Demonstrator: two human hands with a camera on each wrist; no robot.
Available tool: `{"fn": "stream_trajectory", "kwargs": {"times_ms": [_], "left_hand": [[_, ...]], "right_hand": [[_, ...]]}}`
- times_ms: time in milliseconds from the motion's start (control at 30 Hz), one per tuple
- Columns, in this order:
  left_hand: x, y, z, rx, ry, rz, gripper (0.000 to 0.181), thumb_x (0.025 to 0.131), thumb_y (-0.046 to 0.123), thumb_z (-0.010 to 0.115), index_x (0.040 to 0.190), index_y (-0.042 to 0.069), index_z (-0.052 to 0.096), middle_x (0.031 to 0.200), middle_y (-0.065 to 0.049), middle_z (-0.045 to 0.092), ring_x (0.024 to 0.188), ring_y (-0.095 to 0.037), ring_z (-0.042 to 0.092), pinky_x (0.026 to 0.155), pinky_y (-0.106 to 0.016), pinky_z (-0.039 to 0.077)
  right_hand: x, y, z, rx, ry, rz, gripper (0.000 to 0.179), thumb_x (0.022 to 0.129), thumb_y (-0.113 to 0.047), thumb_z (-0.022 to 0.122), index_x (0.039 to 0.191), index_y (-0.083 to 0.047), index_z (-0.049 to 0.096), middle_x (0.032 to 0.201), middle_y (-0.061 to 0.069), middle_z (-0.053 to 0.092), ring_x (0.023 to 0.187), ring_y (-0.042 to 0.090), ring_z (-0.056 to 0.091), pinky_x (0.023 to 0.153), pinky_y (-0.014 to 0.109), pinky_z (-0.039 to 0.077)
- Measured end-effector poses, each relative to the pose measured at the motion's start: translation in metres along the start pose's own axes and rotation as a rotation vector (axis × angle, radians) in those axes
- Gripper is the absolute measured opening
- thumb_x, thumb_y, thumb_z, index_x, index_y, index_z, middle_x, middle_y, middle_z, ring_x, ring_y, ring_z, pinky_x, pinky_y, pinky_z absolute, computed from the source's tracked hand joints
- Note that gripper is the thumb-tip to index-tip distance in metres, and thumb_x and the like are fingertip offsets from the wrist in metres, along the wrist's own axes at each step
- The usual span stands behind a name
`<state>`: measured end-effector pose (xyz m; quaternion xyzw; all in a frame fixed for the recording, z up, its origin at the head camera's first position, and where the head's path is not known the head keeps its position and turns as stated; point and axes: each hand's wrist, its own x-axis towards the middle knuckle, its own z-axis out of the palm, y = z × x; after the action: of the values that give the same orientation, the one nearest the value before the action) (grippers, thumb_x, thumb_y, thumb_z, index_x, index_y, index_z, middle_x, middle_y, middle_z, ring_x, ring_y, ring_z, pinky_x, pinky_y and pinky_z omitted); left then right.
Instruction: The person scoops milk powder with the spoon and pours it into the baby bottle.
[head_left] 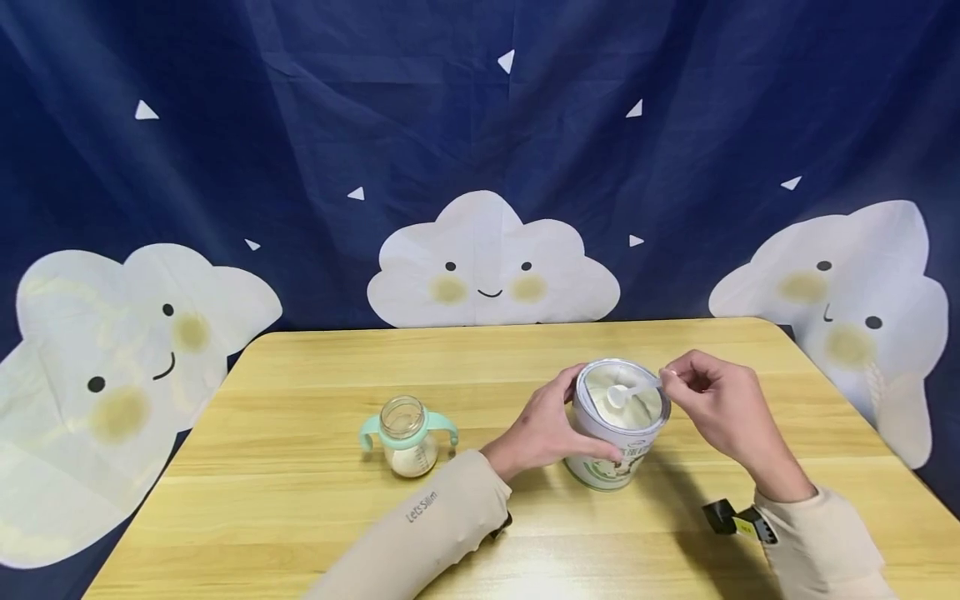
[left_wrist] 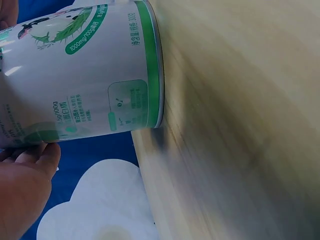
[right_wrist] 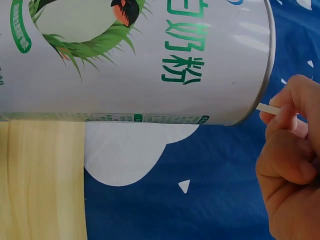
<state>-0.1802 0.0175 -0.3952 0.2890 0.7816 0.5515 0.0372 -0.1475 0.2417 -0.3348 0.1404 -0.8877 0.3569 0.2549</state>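
Note:
A white milk powder can with green print stands uncovered on the wooden table, pale powder showing inside. My left hand grips its side, the thumb across the front and the fingers round the far side. Over the can's mouth is a small white scoop, its bowl at the powder. The right hand pinches the end of the scoop's handle just beyond the rim. From the right wrist view, only a short piece of that handle shows between can and fingers.
Left of the can stands a baby bottle without a cap, with mint green handles and some pale contents low inside. The table ends at a dark blue curtain printed with smiling clouds.

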Motion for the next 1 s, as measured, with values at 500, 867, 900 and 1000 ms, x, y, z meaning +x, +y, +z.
{"fn": "stream_trajectory", "kwargs": {"times_ms": [500, 867, 900, 1000], "left_hand": [[0.0, 0.002, 0.002, -0.007, 0.01, -0.033, 0.1, 0.062, 0.028, 0.098, 0.146, 0.021, 0.044, 0.131, 0.009, 0.059, 0.12, -0.006, 0.055, 0.102, -0.027, 0.044], [-0.001, 0.002, 0.002, 0.011, 0.014, -0.07, 0.104, 0.062, 0.03, 0.098, 0.149, 0.019, 0.041, 0.133, 0.007, 0.058, 0.119, -0.003, 0.053, 0.102, -0.027, 0.044], [-0.001, 0.002, 0.002, 0.012, 0.013, -0.073, 0.105, 0.062, 0.03, 0.098, 0.149, 0.019, 0.041, 0.133, 0.008, 0.058, 0.119, -0.003, 0.053, 0.102, -0.027, 0.044], [-0.001, 0.002, 0.002, 0.014, 0.015, -0.077, 0.105, 0.061, 0.031, 0.098, 0.149, 0.02, 0.041, 0.133, 0.009, 0.058, 0.119, -0.003, 0.053, 0.102, -0.027, 0.044]], "right_hand": [[0.01, -0.01, 0.005, -0.074, -0.144, -0.133, 0.014, 0.086, -0.001, 0.072, 0.076, -0.012, 0.071, 0.067, -0.009, 0.064, 0.056, 0.001, 0.055, 0.051, 0.016, 0.047], [0.018, -0.015, 0.001, 0.076, -0.437, -0.171, 0.012, 0.09, -0.004, 0.072, 0.083, -0.014, 0.074, 0.069, -0.013, 0.062, 0.06, 0.0, 0.052, 0.051, 0.021, 0.045], [0.018, -0.015, 0.001, 0.095, -0.462, -0.175, 0.013, 0.09, -0.004, 0.072, 0.083, -0.015, 0.074, 0.069, -0.013, 0.062, 0.061, 0.0, 0.052, 0.052, 0.021, 0.046], [0.019, -0.016, -0.002, 0.154, -0.536, -0.173, 0.013, 0.092, -0.003, 0.069, 0.086, -0.013, 0.076, 0.075, -0.011, 0.066, 0.064, 0.0, 0.057, 0.055, 0.021, 0.05]]}}
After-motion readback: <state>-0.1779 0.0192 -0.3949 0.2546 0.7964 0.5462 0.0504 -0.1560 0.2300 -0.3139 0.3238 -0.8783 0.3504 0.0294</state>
